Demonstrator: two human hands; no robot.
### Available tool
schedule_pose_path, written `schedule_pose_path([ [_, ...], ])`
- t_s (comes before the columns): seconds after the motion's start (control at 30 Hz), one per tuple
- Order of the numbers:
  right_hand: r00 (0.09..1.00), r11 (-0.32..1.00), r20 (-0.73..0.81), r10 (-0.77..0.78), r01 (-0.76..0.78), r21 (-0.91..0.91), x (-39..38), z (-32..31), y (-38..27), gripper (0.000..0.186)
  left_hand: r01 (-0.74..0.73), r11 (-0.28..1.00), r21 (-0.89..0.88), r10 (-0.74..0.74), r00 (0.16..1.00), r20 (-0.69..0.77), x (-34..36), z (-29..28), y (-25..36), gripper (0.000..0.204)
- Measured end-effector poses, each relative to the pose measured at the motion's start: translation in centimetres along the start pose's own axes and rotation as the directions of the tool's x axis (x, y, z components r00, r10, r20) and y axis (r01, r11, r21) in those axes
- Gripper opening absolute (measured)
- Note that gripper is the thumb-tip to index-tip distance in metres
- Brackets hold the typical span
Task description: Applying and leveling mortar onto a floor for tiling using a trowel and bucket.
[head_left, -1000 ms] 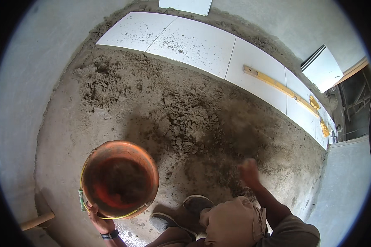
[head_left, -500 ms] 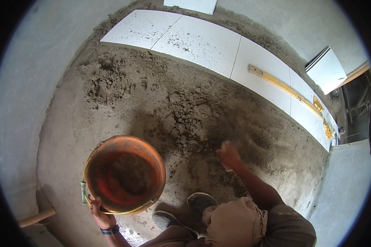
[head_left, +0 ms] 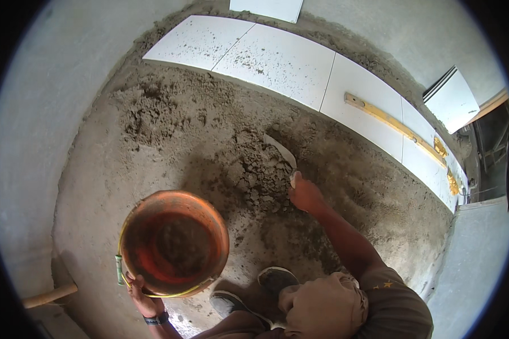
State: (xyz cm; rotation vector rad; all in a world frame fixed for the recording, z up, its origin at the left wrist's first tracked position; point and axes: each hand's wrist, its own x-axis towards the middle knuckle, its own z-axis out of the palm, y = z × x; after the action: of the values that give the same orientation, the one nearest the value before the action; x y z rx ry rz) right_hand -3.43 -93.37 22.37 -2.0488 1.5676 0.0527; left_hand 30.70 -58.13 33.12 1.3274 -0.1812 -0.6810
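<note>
At lower left my left hand (head_left: 142, 295) grips the near-left rim of an orange bucket (head_left: 209, 226), whose inside is coated and dark with residue; its wire handle with a green grip hangs at the left side. My right hand (head_left: 304, 192) is closed on the handle of a trowel (head_left: 283, 148), its curved metal blade reaching into a loose heap of grey mortar (head_left: 254, 178) in the middle of the floor. Both my shoes (head_left: 229, 302) stand on the floor just below the heap and beside the bucket.
A row of white tiles (head_left: 285, 65) spans the far side, with a yellow level (head_left: 384, 120) and two yellow tools (head_left: 452, 183) on it. Tiles lean on the wall (head_left: 451, 101) at right, beside a dark opening. A wooden rod (head_left: 51, 295) lies lower left. Plastered walls border the floor.
My right hand has moved forward and left from near my knee to the mortar heap, where the trowel blade now shows. My left hand still grips the bucket, which has shifted slightly right.
</note>
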Motion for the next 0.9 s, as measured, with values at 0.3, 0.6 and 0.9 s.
schedule_pose_path([
  [0.3,0.995,0.995,0.096,0.025,-0.016,-0.094,-0.2,0.7,-1.4,0.045,0.036,0.998,-0.053,-0.041,0.994,-0.098,-0.3,0.9,0.5,0.016],
  [0.6,0.977,0.934,-0.104,-0.186,0.208,0.292,-0.7,-0.6,3.3,0.036,0.067,0.997,0.025,-0.063,0.990,-0.126,-0.5,-0.4,0.5,0.023],
  [0.9,0.808,0.437,0.566,0.162,-0.573,0.693,4.9,-3.1,14.4,0.030,0.059,0.993,0.105,-0.051,0.996,-0.073,-1.3,2.2,1.7,0.020],
])
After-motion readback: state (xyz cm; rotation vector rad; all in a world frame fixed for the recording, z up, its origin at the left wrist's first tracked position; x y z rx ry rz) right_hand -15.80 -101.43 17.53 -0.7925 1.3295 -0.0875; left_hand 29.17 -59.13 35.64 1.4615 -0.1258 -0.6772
